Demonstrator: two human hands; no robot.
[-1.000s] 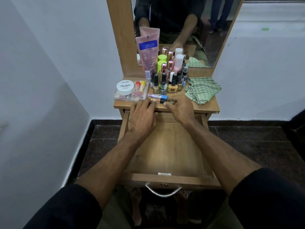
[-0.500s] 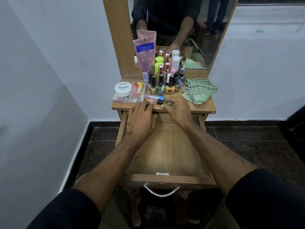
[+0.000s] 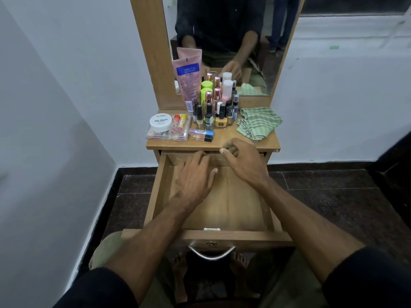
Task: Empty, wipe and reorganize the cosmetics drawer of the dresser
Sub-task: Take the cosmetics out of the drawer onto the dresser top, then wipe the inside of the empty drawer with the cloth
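Observation:
The wooden drawer [image 3: 233, 205] of the dresser is pulled out, and its floor shows bare. My left hand [image 3: 195, 174] reaches into the back of the drawer with its fingers straight, holding nothing. My right hand [image 3: 242, 161] hovers at the front edge of the dresser top [image 3: 233, 138], its fingers curled under with nothing visible in them. On the top stand several nail polish bottles [image 3: 213, 116] and a pink tube [image 3: 189, 78]. A white nail polish jar [image 3: 160, 122] rests on a clear case [image 3: 155, 135]. Two small tubes [image 3: 201, 134] lie flat, and a green striped cloth [image 3: 258, 123] sits at the right.
A mirror [image 3: 233, 30] rises behind the dresser top. White walls close in on the left and behind. The drawer's metal handle [image 3: 211, 254] hangs at its front, above my bare feet. Dark tiled floor lies to both sides.
Both hands have drawn back from the small tubes on the dresser top. The left hand now lies over the drawer, and the right hand's fingers have curled in.

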